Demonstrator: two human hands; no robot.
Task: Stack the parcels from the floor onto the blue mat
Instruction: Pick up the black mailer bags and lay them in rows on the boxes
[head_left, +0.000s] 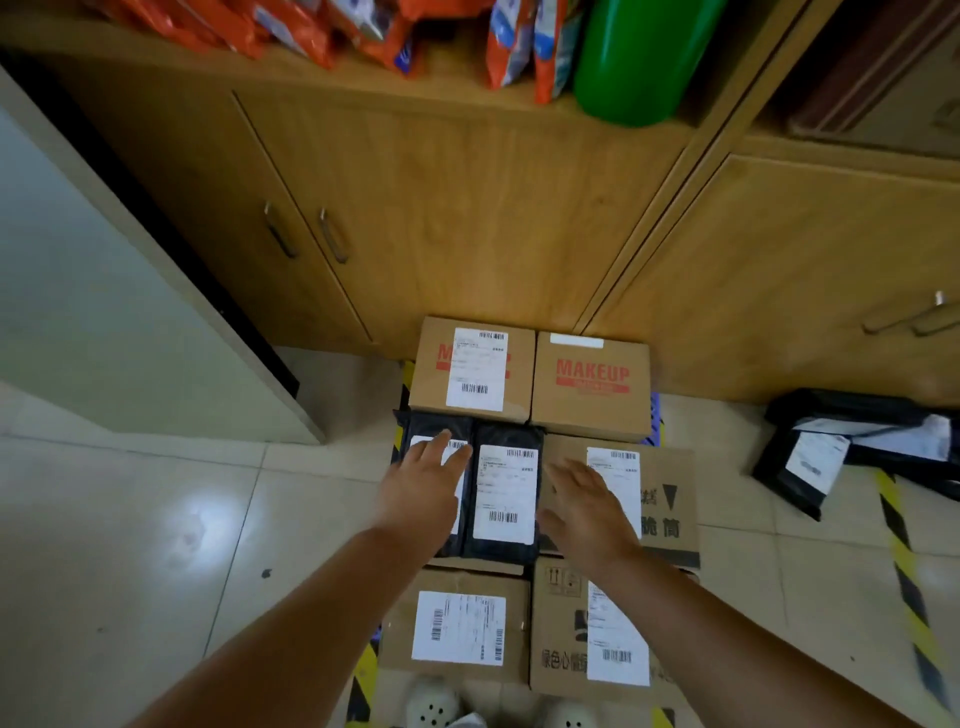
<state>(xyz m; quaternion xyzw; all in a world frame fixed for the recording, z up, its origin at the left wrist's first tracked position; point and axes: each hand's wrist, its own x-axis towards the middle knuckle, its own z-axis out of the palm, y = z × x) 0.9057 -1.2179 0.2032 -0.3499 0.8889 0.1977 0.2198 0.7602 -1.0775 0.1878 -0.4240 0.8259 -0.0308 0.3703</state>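
Six parcels sit packed together on the blue mat (655, 415). My left hand (423, 493) lies flat, fingers released, on the black plastic mailer (426, 431); my right hand (587, 506) rests likewise on the brown cardboard box (670, 499).

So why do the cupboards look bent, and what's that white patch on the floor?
Head view: the wide-angle lens bows the cabinet edges; the white patch is light glare on the glossy floor tile; both hands, left hand and right hand, look slightly motion-blurred; the corners darken.
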